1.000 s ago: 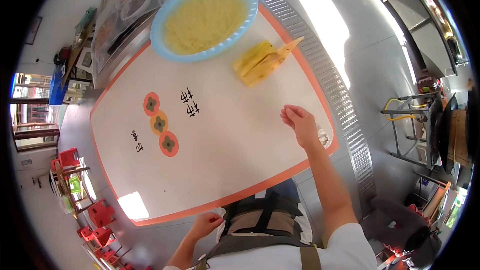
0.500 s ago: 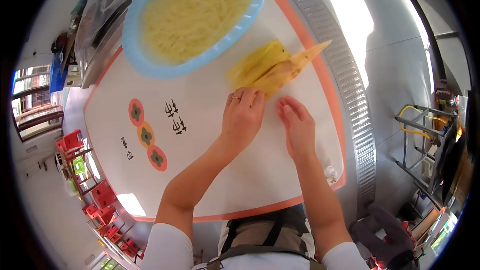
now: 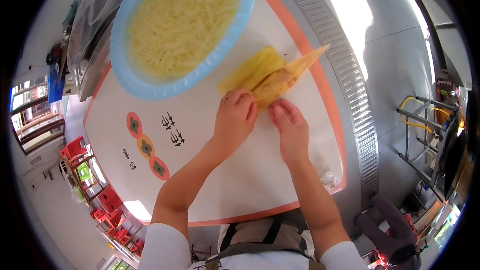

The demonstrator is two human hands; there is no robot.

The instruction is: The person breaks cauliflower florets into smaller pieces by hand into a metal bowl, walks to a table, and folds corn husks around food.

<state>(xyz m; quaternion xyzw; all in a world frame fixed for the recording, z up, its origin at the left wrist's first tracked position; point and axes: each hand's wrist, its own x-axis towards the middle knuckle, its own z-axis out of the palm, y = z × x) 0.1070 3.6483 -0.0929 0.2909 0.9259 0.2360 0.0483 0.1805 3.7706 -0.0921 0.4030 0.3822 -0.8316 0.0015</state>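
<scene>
On the white tabletop lie flat yellow, leaf-like husks (image 3: 255, 67), one of them tapering to a long pale point at the right and brownish in its middle. My left hand (image 3: 235, 115) is closed, its fingertips pinching the near edge of the husk; a ring shows on one finger. Just to the right, my right hand (image 3: 290, 127) has thumb and fingers pinched together at the husk's near corner. Beyond my left hand stands a light-blue bowl (image 3: 120, 77) with a scalloped rim, holding pale yellow shreds (image 3: 185, 20) in liquid.
The white table (image 3: 240, 185) has an orange border and printed persimmon pictures (image 3: 146, 146) with characters. Crumpled clear plastic (image 3: 328, 180) lies near its right corner. A perforated metal floor strip (image 3: 369, 155) runs along the right. Red chairs (image 3: 109, 199) stand at the left.
My right hand has moved left and up to the husk's edge; before, its fingers were slightly apart from it. The view has shifted, showing more of the bowl. My left hand stays at the husk.
</scene>
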